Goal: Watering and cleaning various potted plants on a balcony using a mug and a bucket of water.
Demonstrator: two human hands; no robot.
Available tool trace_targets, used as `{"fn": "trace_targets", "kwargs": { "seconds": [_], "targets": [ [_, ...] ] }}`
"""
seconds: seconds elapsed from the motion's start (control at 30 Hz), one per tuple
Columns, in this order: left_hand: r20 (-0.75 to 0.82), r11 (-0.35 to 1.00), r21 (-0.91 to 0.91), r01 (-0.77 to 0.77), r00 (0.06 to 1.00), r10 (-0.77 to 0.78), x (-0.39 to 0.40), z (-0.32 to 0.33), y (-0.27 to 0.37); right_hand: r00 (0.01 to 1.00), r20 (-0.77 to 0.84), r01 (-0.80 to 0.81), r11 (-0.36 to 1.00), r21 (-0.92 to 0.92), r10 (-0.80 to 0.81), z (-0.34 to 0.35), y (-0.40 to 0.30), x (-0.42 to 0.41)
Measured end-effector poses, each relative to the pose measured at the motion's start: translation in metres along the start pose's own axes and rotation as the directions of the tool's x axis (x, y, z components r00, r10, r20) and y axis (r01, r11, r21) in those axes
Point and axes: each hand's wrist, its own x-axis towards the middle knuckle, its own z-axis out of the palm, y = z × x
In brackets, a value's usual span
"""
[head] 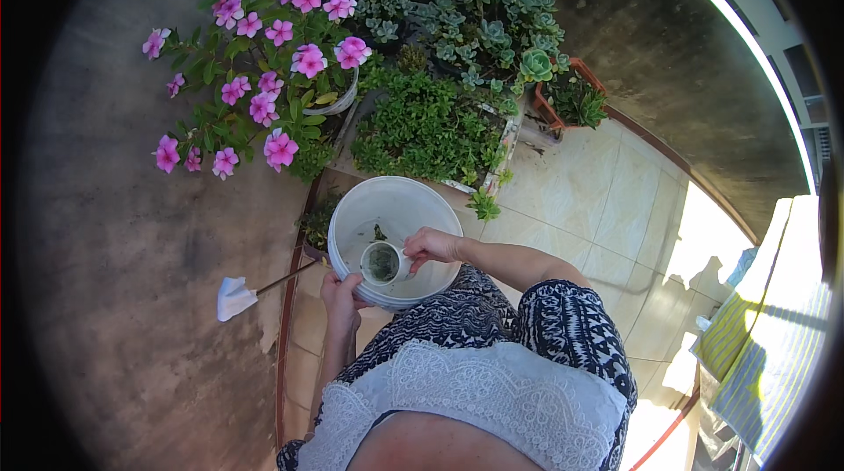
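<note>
A white plastic bucket is tilted towards me in front of my legs. My left hand grips its near-left rim, thumb over the edge. Inside the bucket's mouth, my right hand holds a white cup by its right side. Murky greyish-green contents show in the cup; whether they are liquid I cannot tell. Some dark green leaf bits lie in the bucket, just beyond the cup.
Beyond the bucket stand a planter of leafy greens, potted succulents and a terracotta-coloured pot. A pink-flowered plant leans along the wall at left. A stick with white cloth juts out left. Striped fabric hangs right.
</note>
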Motion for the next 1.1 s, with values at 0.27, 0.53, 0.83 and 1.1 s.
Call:
{"fn": "trace_targets", "kwargs": {
  "seconds": [0.27,0.53,0.83,1.1],
  "targets": [
    [-0.005,0.997,-0.079,0.008,1.000,-0.008,0.035,-0.008,-0.011,0.910,-0.214,0.384,0.917,0.109,-0.356,-0.031,-0.060,-0.078],
    [-0.053,1.000,-0.022,-0.006,0.999,0.005,0.035,0.006,0.018,0.687,-0.625,0.355,0.922,-0.158,-0.371,-0.113,-0.056,-0.101],
    [-0.085,1.000,0.004,0.007,0.996,-0.007,0.025,0.031,0.048,0.410,-0.771,-0.331,0.709,-0.623,-0.487,-0.212,-0.022,-0.084],
    [-0.068,0.999,0.053,0.010,0.998,-0.006,0.032,0.058,0.054,0.251,-0.786,-0.715,0.439,-0.543,-0.565,-0.252,-0.053,-0.099]
  ]
}}
